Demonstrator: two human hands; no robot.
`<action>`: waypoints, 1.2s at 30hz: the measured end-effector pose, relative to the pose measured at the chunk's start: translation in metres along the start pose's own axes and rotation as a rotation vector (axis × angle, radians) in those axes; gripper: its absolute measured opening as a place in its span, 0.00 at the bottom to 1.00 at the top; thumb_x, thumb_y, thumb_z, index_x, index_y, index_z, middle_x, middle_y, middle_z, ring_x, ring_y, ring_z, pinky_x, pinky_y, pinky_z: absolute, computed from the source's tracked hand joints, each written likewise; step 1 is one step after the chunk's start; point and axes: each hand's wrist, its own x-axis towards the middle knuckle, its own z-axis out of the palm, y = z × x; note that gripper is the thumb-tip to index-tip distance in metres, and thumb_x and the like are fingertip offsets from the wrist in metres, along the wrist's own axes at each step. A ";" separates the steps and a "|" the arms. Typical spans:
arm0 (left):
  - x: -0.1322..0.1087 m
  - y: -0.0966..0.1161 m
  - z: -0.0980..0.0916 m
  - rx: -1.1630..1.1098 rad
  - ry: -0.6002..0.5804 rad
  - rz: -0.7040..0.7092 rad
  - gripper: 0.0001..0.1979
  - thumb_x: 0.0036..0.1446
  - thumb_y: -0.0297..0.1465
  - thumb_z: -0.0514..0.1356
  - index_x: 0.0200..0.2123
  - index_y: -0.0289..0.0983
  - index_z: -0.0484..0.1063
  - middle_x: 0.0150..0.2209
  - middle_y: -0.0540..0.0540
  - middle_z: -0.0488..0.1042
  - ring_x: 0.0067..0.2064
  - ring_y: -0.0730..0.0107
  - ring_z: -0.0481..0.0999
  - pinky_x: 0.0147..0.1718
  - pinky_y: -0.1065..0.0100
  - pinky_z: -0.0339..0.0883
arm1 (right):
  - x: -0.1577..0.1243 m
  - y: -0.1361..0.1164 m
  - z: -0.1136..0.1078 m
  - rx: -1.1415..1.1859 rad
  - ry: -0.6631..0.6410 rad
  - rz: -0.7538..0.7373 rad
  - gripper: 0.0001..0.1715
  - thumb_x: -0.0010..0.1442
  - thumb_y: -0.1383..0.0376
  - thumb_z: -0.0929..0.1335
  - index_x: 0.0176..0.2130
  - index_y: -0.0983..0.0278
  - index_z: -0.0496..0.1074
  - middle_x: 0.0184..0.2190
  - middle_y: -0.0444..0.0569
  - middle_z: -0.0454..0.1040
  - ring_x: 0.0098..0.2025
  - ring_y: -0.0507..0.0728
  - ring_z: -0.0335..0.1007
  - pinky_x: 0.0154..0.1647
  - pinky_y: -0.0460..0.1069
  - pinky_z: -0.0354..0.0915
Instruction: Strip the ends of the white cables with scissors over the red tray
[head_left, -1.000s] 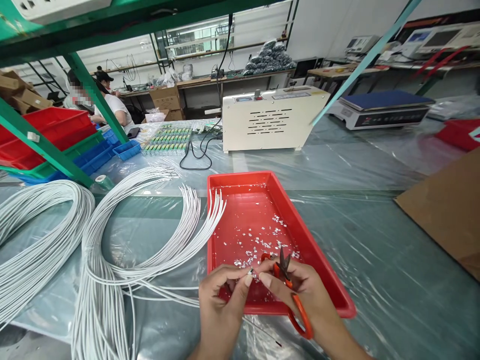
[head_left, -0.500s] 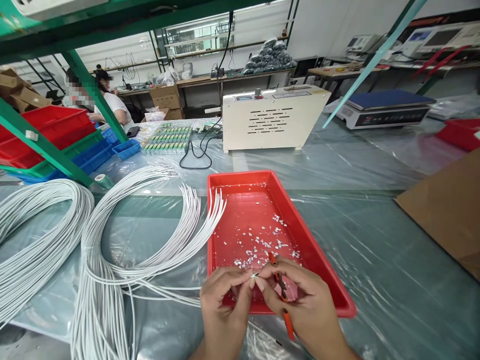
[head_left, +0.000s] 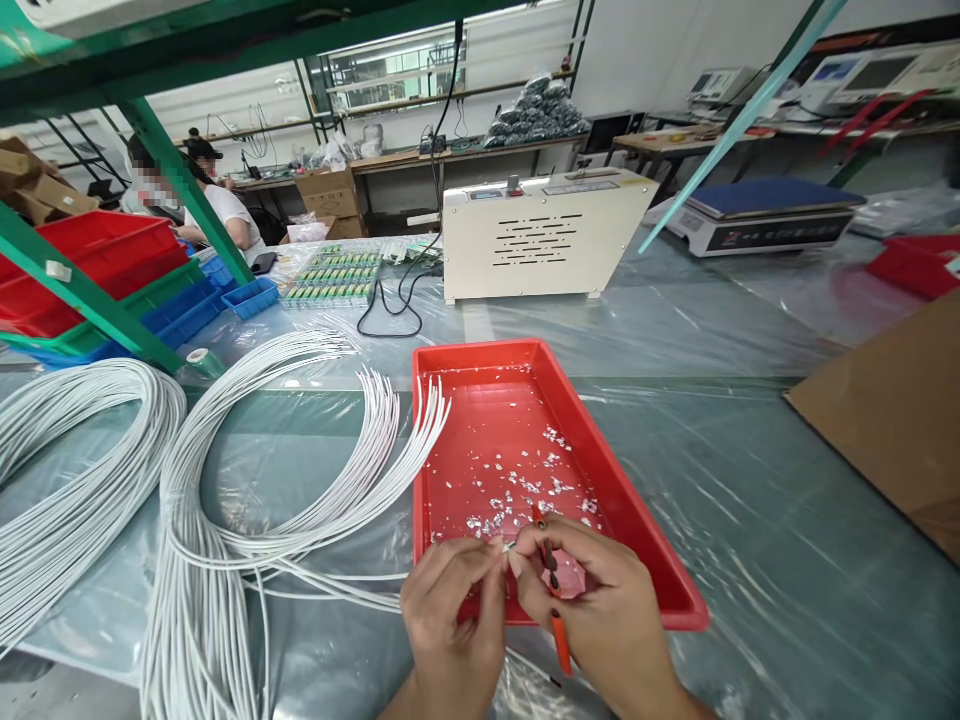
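Over the near end of a red tray (head_left: 480, 352), my left hand (head_left: 450, 610) pinches a white cable close to its stripped tip (head_left: 510, 547). The thumb and forefinger of my right hand (head_left: 619, 605) close at that same tip. Small orange-handled cutters (head_left: 561, 640) are tucked in the right hand, lying across the fingers; their jaws are partly hidden. Bits of silvery foil (head_left: 555, 438) are scattered over the tray floor. To the left, a coiled bundle of white cables (head_left: 184, 500) reaches over the tray's rim with its cut ends.
Another coil of white cables (head_left: 82, 480) lies at far left. Behind the tray stands a cream machine (head_left: 540, 245) with a black cord. A blue-topped scale (head_left: 765, 215) and a cardboard sheet (head_left: 892, 420) are to the right. Stacked bins (head_left: 97, 270) and a green post (head_left: 187, 195) stand left.
The fingers of my right hand have shifted slightly at the cable tip, and the cutters have swung a little to the left. The left hand stays almost where it was.
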 end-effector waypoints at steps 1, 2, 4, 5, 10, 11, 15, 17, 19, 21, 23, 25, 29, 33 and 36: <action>0.000 0.000 0.000 -0.007 -0.003 -0.006 0.11 0.49 0.17 0.59 0.33 0.37 0.72 0.28 0.47 0.76 0.29 0.70 0.75 0.29 0.71 0.69 | -0.001 0.000 0.000 -0.006 -0.008 -0.029 0.08 0.44 0.75 0.64 0.21 0.63 0.65 0.17 0.40 0.64 0.19 0.49 0.61 0.20 0.42 0.60; 0.001 0.000 -0.001 -0.015 -0.006 -0.010 0.11 0.49 0.18 0.59 0.33 0.37 0.72 0.28 0.47 0.76 0.29 0.70 0.75 0.29 0.71 0.69 | -0.002 0.000 -0.001 -0.007 -0.016 -0.060 0.08 0.43 0.75 0.64 0.21 0.63 0.65 0.17 0.40 0.64 0.19 0.49 0.60 0.19 0.42 0.59; 0.000 0.000 -0.001 -0.024 -0.018 -0.010 0.11 0.49 0.17 0.58 0.34 0.37 0.73 0.29 0.47 0.76 0.30 0.71 0.75 0.29 0.72 0.69 | -0.003 0.000 -0.004 -0.002 -0.028 -0.080 0.07 0.45 0.74 0.65 0.21 0.63 0.64 0.17 0.39 0.63 0.19 0.48 0.60 0.19 0.42 0.58; 0.000 0.000 -0.002 -0.027 -0.024 -0.012 0.11 0.49 0.17 0.59 0.34 0.37 0.73 0.29 0.47 0.77 0.30 0.71 0.76 0.30 0.72 0.69 | -0.003 0.000 -0.006 0.004 -0.035 -0.058 0.07 0.46 0.73 0.65 0.21 0.63 0.64 0.17 0.39 0.63 0.19 0.49 0.60 0.20 0.42 0.59; -0.004 -0.003 -0.002 -0.006 -0.048 0.025 0.12 0.49 0.17 0.59 0.35 0.37 0.72 0.30 0.47 0.77 0.31 0.71 0.76 0.31 0.72 0.70 | 0.000 0.001 -0.016 0.015 -0.114 0.115 0.06 0.52 0.66 0.66 0.25 0.64 0.68 0.20 0.43 0.68 0.23 0.52 0.64 0.25 0.45 0.62; -0.005 -0.003 -0.001 0.004 -0.058 0.034 0.12 0.49 0.17 0.59 0.35 0.37 0.72 0.30 0.47 0.77 0.31 0.71 0.76 0.31 0.72 0.70 | 0.000 0.002 -0.017 0.012 -0.132 0.131 0.07 0.53 0.65 0.66 0.25 0.64 0.68 0.21 0.44 0.68 0.23 0.52 0.64 0.25 0.45 0.62; -0.006 -0.001 -0.001 0.004 -0.095 0.038 0.11 0.49 0.18 0.59 0.35 0.37 0.72 0.31 0.46 0.76 0.32 0.70 0.76 0.31 0.71 0.70 | 0.000 0.004 -0.019 -0.001 -0.159 0.198 0.11 0.54 0.64 0.65 0.22 0.64 0.64 0.20 0.44 0.67 0.23 0.52 0.62 0.24 0.45 0.61; -0.006 -0.001 -0.001 0.020 -0.078 0.039 0.11 0.49 0.19 0.59 0.36 0.37 0.72 0.33 0.45 0.76 0.34 0.68 0.76 0.33 0.70 0.71 | 0.000 0.005 -0.019 -0.017 -0.143 0.197 0.11 0.54 0.65 0.65 0.21 0.64 0.64 0.19 0.43 0.66 0.22 0.51 0.61 0.23 0.45 0.60; -0.006 -0.002 -0.002 0.081 -0.052 0.053 0.12 0.49 0.20 0.60 0.38 0.37 0.71 0.35 0.43 0.76 0.36 0.66 0.75 0.34 0.68 0.71 | 0.000 0.006 -0.020 -0.037 -0.106 0.162 0.10 0.53 0.66 0.65 0.22 0.64 0.64 0.18 0.42 0.65 0.21 0.51 0.60 0.22 0.44 0.59; -0.006 -0.004 -0.003 0.147 -0.046 0.085 0.12 0.49 0.20 0.60 0.38 0.37 0.71 0.35 0.44 0.76 0.35 0.66 0.76 0.33 0.68 0.71 | -0.002 0.007 -0.019 -0.054 -0.077 0.111 0.10 0.53 0.67 0.65 0.22 0.64 0.65 0.18 0.42 0.64 0.21 0.50 0.60 0.22 0.44 0.59; -0.007 -0.006 -0.003 0.175 -0.028 0.144 0.11 0.50 0.19 0.59 0.37 0.37 0.72 0.33 0.45 0.76 0.33 0.69 0.76 0.32 0.71 0.70 | -0.005 0.007 -0.017 -0.061 -0.046 0.029 0.08 0.52 0.70 0.66 0.22 0.63 0.65 0.18 0.41 0.64 0.20 0.50 0.60 0.22 0.44 0.59; -0.008 -0.007 -0.004 0.178 0.001 0.215 0.11 0.51 0.18 0.58 0.37 0.36 0.72 0.32 0.46 0.77 0.32 0.71 0.76 0.31 0.73 0.69 | -0.009 0.007 -0.015 -0.070 0.009 -0.109 0.06 0.50 0.73 0.67 0.25 0.63 0.67 0.18 0.41 0.64 0.20 0.50 0.60 0.21 0.44 0.59; -0.011 -0.005 -0.007 0.063 -0.021 0.199 0.13 0.52 0.17 0.55 0.39 0.35 0.70 0.33 0.45 0.77 0.34 0.70 0.76 0.34 0.74 0.69 | -0.011 0.005 -0.016 -0.027 0.007 -0.254 0.10 0.50 0.75 0.68 0.32 0.60 0.70 0.22 0.42 0.68 0.23 0.50 0.63 0.23 0.44 0.61; -0.006 0.000 -0.015 -0.185 -0.201 -0.222 0.08 0.56 0.23 0.54 0.36 0.37 0.71 0.28 0.49 0.75 0.29 0.73 0.74 0.30 0.75 0.66 | 0.000 0.001 -0.022 0.107 -0.130 -0.141 0.10 0.51 0.72 0.69 0.34 0.59 0.72 0.24 0.41 0.70 0.25 0.50 0.66 0.25 0.42 0.64; 0.002 0.001 -0.023 -0.352 -0.337 -0.462 0.09 0.57 0.29 0.54 0.31 0.34 0.73 0.23 0.49 0.71 0.26 0.74 0.69 0.26 0.74 0.62 | 0.010 -0.002 -0.024 0.126 -0.224 -0.146 0.06 0.50 0.71 0.70 0.32 0.61 0.74 0.21 0.41 0.69 0.23 0.49 0.65 0.24 0.42 0.62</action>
